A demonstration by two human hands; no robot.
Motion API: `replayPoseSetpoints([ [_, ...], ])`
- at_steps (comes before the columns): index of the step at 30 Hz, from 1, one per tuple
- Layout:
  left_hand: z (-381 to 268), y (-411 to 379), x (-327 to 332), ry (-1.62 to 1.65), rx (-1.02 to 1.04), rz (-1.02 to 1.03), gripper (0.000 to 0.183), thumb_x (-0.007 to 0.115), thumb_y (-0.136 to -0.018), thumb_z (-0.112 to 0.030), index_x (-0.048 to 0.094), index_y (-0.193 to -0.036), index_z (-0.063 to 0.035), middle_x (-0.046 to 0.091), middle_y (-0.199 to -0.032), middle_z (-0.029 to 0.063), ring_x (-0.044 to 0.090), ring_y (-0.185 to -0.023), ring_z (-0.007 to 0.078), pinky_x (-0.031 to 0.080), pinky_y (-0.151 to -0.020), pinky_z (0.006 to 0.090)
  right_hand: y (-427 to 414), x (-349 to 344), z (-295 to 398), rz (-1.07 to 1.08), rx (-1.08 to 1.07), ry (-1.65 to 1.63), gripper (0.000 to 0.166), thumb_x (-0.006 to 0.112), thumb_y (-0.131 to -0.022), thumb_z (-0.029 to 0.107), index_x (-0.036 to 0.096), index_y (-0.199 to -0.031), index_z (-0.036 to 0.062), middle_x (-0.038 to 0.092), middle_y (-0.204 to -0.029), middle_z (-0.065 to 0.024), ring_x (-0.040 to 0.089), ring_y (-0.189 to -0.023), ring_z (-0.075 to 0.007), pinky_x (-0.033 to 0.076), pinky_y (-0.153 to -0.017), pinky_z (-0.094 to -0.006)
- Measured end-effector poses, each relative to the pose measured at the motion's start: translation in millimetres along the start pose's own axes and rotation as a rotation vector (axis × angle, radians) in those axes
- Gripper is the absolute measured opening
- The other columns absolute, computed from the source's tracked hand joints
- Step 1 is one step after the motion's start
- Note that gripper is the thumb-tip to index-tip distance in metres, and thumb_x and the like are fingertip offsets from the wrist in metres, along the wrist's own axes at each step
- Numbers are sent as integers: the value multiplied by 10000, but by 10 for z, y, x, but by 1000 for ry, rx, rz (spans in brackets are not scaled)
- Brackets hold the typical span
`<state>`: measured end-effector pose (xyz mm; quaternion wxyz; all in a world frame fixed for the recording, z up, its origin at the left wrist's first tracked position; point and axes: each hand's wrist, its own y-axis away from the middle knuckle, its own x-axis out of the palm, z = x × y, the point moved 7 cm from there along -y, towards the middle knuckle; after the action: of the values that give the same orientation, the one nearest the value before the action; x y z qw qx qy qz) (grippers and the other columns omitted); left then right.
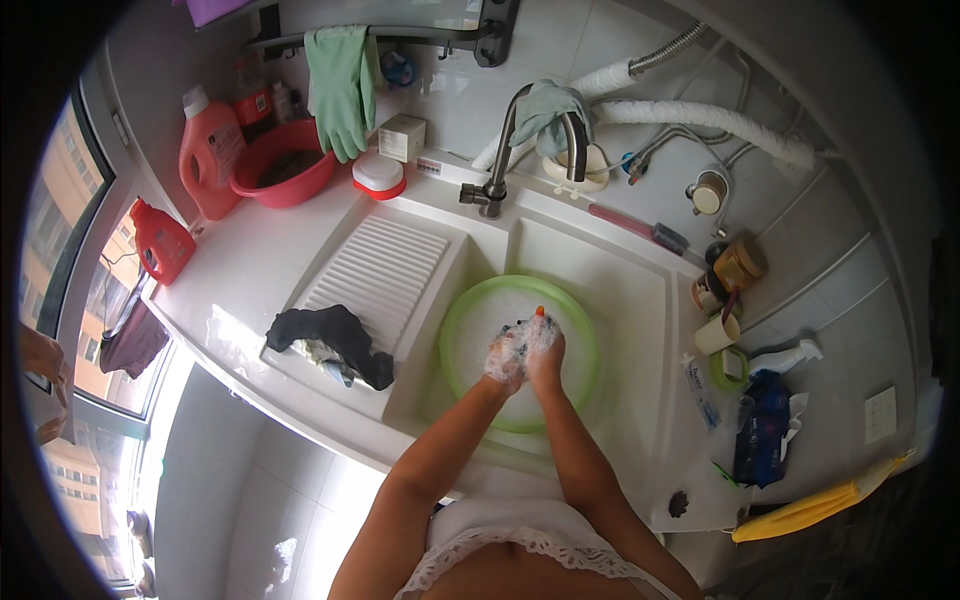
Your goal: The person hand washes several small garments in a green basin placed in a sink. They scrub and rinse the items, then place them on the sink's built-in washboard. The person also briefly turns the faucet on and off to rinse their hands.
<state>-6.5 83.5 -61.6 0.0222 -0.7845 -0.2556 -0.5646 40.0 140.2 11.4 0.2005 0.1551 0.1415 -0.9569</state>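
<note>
Both of my hands are together above a green plastic basin (465, 300) of sudsy water, which stands in a white laundry sink (634, 360). My left hand (506, 358) is covered in foam and closed on a dark, soapy cloth (519, 330). Against it, my right hand (545, 349) grips the same cloth, its thumb pointing up. Foam hides most of the cloth and several fingers. To the left, a dark garment (337, 334) lies bunched with lighter fabric on the ribbed washboard (382, 262). The faucet (576, 146), with a grey-green cloth (551, 109) draped over it, rises behind the basin.
Red detergent bottles (210, 154) and a pink basin (289, 191) stand at the back left, near a soap box (379, 174). Green rubber gloves (341, 90) hang from a rail. A brush (667, 238) lies on the rear ledge. A cup (716, 334) and a wipes pack (761, 431) are at right.
</note>
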Motion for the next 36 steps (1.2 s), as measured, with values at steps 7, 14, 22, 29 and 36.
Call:
replayPoseSetpoints([
  [7, -391, 277, 32, -135, 101, -449, 258, 533, -804, -227, 531, -1013, -78, 591, -959, 59, 591, -815, 209, 493, -712, 367, -6, 122, -400, 206, 412, -366, 370, 503, -848, 420, 598, -852, 62, 573, -787, 6, 501, -703, -112, 407, -640, -278],
  [14, -695, 64, -451, 45, 350, -482, 364, 623, -756, -204, 490, -1085, -122, 569, -1006, 66, 565, -877, 213, 474, -736, 372, -268, -116, -325, 290, 223, -219, 380, 457, -876, 379, 644, -818, 53, 612, -804, -31, 540, -751, -124, 409, -685, -270],
  [22, -877, 23, -719, 42, 370, -535, 154, 559, -817, -149, 512, -960, -118, 588, -906, 46, 584, -807, 196, 501, -692, 364, -350, -543, 61, 250, 159, -440, 226, 587, -807, 227, 602, -949, 52, 564, -890, 1, 497, -838, -100, 366, -774, -229],
  [29, -1028, 92, -178, -213, 323, -258, 200, 555, -837, -144, 501, -1028, -124, 559, -1028, 36, 535, -1003, 188, 438, -856, 337, -270, -671, 567, 363, 126, -624, 294, 618, -772, 141, 534, -1035, 39, 537, -945, -15, 492, -851, -83, 385, -781, -213],
  [36, -847, 433, 818, -861, 518, 411, 892, 787, -596, -225, 278, -1319, -109, 381, -1297, 102, 320, -1231, 232, 284, -996, 359, -165, -577, 1046, 423, 34, -628, 283, 628, -770, 122, 525, -1022, 45, 503, -946, -5, 454, -836, -61, 356, -768, -198],
])
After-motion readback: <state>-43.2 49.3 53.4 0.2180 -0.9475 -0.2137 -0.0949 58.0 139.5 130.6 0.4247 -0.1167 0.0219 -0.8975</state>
